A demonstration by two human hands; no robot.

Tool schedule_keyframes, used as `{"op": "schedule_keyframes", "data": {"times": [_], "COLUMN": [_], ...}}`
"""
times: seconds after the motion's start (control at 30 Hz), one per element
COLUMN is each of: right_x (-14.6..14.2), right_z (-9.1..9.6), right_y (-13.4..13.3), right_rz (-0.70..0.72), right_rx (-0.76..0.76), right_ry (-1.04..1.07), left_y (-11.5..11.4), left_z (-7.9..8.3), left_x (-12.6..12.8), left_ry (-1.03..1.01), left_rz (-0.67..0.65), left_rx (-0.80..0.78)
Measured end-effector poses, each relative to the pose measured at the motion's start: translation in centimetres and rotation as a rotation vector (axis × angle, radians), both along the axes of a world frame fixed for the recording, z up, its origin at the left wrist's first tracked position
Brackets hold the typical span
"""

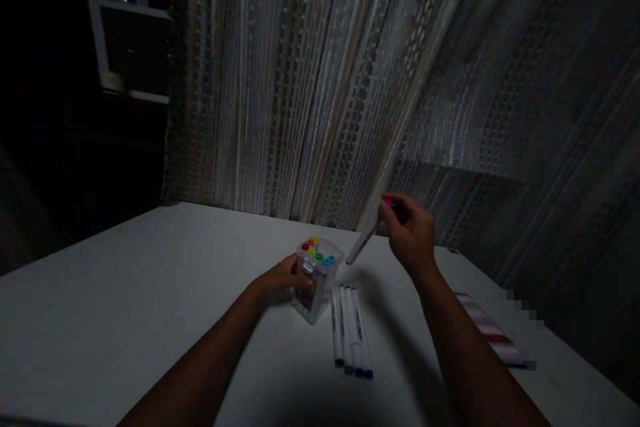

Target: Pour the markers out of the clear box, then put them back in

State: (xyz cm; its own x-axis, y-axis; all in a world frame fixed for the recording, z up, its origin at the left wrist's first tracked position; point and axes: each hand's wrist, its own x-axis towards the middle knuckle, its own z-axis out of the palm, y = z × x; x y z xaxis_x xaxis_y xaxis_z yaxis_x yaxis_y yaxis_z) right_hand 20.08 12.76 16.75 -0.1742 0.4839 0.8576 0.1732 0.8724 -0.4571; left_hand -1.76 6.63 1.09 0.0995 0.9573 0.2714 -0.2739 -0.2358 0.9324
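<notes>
A clear plastic marker box (317, 280) stands on the white table (125, 307), with several coloured marker caps showing at its top. My left hand (283, 278) is wrapped round the box's left side. My right hand (410, 232) hovers above the table to the right of the box, pinching a white marker (364, 240) with a pink cap; the marker slants down toward the box. Several white markers (350, 333) with dark and green caps lie side by side on the table just right of the box.
A striped flat object (487, 327) lies near the table's right edge. A patterned curtain (350, 80) hangs close behind the table. A dark window (130, 33) is at the far left. The room is dim.
</notes>
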Motion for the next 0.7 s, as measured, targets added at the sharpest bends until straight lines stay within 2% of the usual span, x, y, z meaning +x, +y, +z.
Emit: {"op": "schedule_keyframes", "data": {"times": [0.17, 0.3, 0.37, 0.47, 0.6, 0.7], "right_x": [-3.2, -5.2, -6.0, -7.1, -7.6, -7.6], "right_z": [2.6, 3.0, 2.2, -0.3, -3.5, -4.4], "right_y": [-1.1, -1.6, -1.8, -1.9, -2.2, -2.4], "right_rz": [0.131, 0.179, 0.207, 0.215, 0.215, 0.188], "right_rx": [0.098, 0.050, -0.010, -0.102, -0.199, -0.213], "right_ry": [-0.010, -0.031, -0.101, -0.242, -0.459, -0.563], "left_y": [-0.6, -0.8, -0.7, -0.7, -0.6, -0.3], "left_z": [3.3, 5.1, 5.0, 3.9, 2.5, 2.0], "left_x": [-1.0, 0.0, 0.8, 1.7, 1.9, 1.7], "left_ry": [-0.041, 0.067, 0.092, 0.051, -0.033, -0.069], "left_rz": [0.083, 0.193, 0.255, 0.315, 0.298, 0.275], "left_rx": [0.137, 0.188, 0.217, 0.226, 0.221, 0.225]}}
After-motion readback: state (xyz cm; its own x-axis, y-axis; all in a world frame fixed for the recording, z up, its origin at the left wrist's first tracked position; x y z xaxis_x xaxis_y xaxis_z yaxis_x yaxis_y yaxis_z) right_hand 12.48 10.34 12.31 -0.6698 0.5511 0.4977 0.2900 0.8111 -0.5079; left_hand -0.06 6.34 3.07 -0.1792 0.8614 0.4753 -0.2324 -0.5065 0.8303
